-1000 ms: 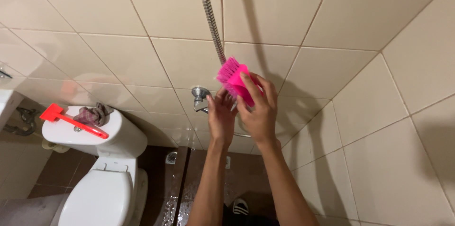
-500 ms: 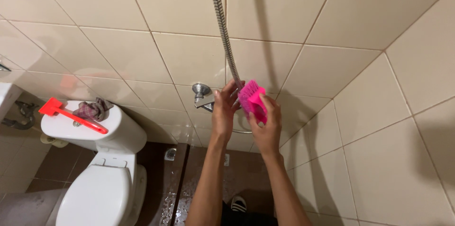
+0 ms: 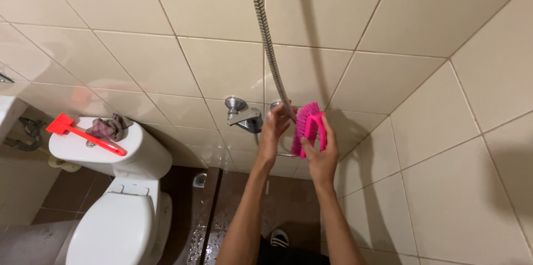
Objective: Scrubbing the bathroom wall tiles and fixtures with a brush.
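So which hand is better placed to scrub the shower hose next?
Probably the right hand: it grips the pink brush, bristles facing the hose. The left hand holds the hose's lower end.

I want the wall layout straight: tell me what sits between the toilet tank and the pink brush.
In the head view, between the toilet tank and the pink brush sit a metal tap on tiled wall and the left hand.

No packages, labels, signs or screens in this bathroom corner.
From where I stand, only plain surfaces show (nothing boxed, printed, posted or lit anywhere in sight).
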